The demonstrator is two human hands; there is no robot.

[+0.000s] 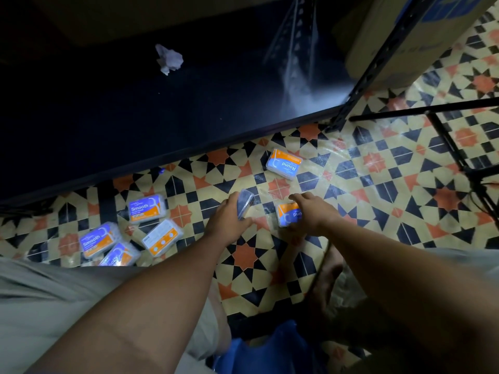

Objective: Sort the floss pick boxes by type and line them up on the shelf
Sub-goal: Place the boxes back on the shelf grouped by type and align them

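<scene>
Gripping an upright box point(245, 205), the left hand point(226, 224) hovers mid-floor. The right hand point(313, 215) covers a Round box point(286, 215), clasp unclear. Four more boxes point(147, 209) cluster at eight o'clock, and the shelf edge point(189, 151) runs across at eleven.

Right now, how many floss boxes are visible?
7 boxes: four clustered on the floor left, one in the left hand, one under the right hand, one near the shelf. Others may be hidden.
</scene>
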